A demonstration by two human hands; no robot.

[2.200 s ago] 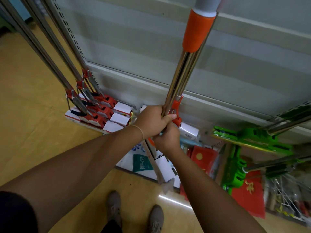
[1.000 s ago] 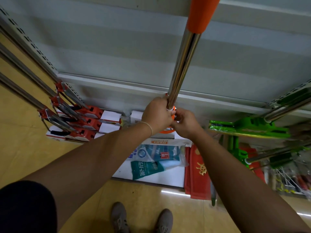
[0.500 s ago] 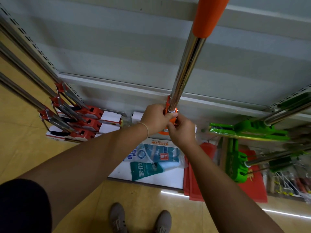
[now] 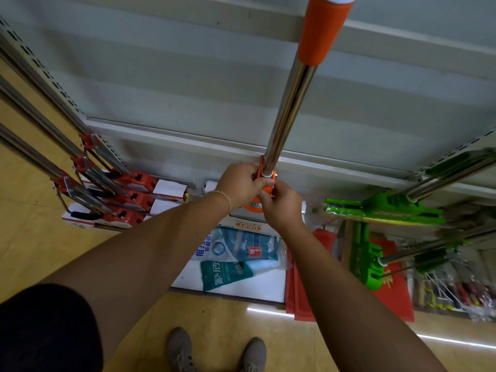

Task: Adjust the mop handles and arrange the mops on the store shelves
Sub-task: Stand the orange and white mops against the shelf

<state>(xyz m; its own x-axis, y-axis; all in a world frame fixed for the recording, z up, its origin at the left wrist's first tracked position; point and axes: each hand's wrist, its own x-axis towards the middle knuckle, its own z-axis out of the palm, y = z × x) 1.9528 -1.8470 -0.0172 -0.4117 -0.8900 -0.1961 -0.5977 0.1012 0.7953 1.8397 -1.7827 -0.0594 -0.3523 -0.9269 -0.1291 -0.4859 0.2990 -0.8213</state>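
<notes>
1. Right between the fingertips: the orange lock collar [image 4: 266, 181], at the lower end of the chrome mop handle [image 4: 288, 108].
2. Gripped from both sides. Left hand [image 4: 237, 185] curled round the collar's left, right hand [image 4: 281, 208] pinching its right with fingertips bent in tight.
3. Up from the fingers, tilting rightward: bare chrome, then the orange grip [image 4: 323, 30] at the top edge.
4. Just under the fingers: a sliver of orange mop base [image 4: 253, 209], mostly hidden by the hands.
5. Lower, beneath the wrists: teal-and-white packets [image 4: 236, 253] lying on the white bottom shelf [image 4: 257, 288].
6. Well left of the fingers: red mops [image 4: 128, 194] leaning in a row.
7. Off to the right: green mops [image 4: 381, 210], with flat red packs [image 4: 303, 288] nearer the right wrist.
8. Behind the fingers: grey back panel [image 4: 161, 76].
9. Far below: grey shoes [image 4: 179, 347] on yellow floor [image 4: 32, 237].
</notes>
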